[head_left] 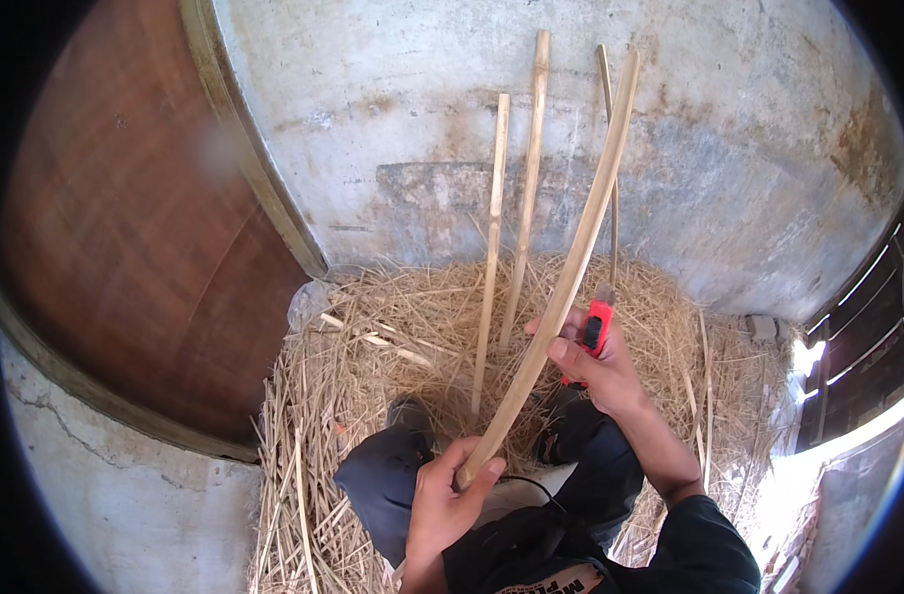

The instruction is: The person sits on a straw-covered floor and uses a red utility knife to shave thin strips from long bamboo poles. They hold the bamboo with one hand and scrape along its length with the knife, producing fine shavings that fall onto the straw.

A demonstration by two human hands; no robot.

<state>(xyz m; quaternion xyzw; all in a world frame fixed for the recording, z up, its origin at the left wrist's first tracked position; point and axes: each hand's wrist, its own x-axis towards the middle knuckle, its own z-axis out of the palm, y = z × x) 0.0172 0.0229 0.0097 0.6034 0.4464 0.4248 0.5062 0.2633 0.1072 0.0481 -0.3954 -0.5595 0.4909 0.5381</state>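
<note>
A long, pale bamboo strip (583,243) slants up and away in front of me, its near end low by my lap and its far end against the view of the wall. My left hand (440,503) is closed around the near end, thumb on top. Farther up the strip, my right hand (610,374) grips a red and black utility knife (597,329). The thumb and fingers of that hand also touch the strip's right side. The knife points upward beside the strip; whether its blade touches the bamboo I cannot tell.
Two pale sticks (496,188) (534,139) and a thinner, darker one (613,218) stand upright near the stained wall (749,188). Straw-like shavings (402,307) cover the ground around my bent legs (378,470). A brown door panel (145,238) is left; dark slats (872,337) are right.
</note>
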